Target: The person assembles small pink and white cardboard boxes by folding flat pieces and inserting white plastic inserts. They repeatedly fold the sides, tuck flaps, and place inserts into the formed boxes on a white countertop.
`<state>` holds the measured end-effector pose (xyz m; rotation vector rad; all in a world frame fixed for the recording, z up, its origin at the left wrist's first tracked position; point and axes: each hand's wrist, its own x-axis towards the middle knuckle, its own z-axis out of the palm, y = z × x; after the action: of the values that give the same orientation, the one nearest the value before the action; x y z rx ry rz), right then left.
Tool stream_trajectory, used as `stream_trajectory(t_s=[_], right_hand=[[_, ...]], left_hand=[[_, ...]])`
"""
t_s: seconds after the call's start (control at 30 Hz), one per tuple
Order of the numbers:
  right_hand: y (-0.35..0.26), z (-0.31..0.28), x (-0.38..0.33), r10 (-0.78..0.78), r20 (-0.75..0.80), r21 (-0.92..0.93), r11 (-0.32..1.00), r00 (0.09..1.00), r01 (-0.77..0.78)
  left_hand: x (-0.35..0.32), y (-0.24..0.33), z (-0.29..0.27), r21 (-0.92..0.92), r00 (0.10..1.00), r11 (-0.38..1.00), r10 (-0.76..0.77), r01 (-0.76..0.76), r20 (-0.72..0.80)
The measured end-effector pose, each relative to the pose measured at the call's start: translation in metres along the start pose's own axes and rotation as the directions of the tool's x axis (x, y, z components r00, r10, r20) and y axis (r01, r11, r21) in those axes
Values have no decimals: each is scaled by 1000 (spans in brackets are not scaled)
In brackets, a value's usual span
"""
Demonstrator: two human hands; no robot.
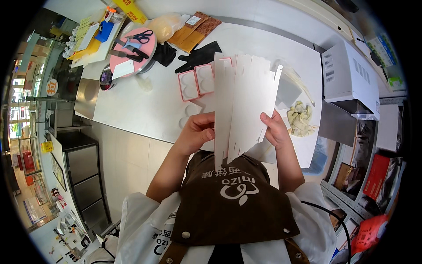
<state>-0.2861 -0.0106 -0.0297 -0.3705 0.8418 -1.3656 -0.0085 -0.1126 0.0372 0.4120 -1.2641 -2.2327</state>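
A fanned stack of white die-cut card sheets (252, 97) with slotted ends stands in front of me, above the near side of the table. My left hand (198, 132) is closed on its left edge, with the fingertips partly behind the card. My right hand (276, 129) grips the right edge, thumb on the front face. Just beyond the stack, pink-rimmed boxes (189, 86) with round white hollows lie on the table, partly covered by the card. A white insert with round hollows (188, 115) lies near my left hand.
The white table (132, 103) carries a pink turntable (150, 52) with knives and scissors (141, 36), black gloves (200, 57) and a brown envelope (193, 33). To the right are a crumpled yellowish cloth (300, 119) and a white boxy appliance (347, 75).
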Motion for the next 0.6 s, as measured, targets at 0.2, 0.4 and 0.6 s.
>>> stream_trajectory(t_s=[0.2,0.4,0.6], right_hand=[[15,0,1,10,21,39,999,1000,-10],[11,-3,-2,-3,10,-10,1000,1000,4],[8,5,-5,-39,-14,-158,987,999,36]], left_hand=[[-5,10,10,5,999,999,33,-33,-13],[-12,28,19,344,953,931,-14,123,-301],[-15,35,26,488,889,858,90,160,-450]])
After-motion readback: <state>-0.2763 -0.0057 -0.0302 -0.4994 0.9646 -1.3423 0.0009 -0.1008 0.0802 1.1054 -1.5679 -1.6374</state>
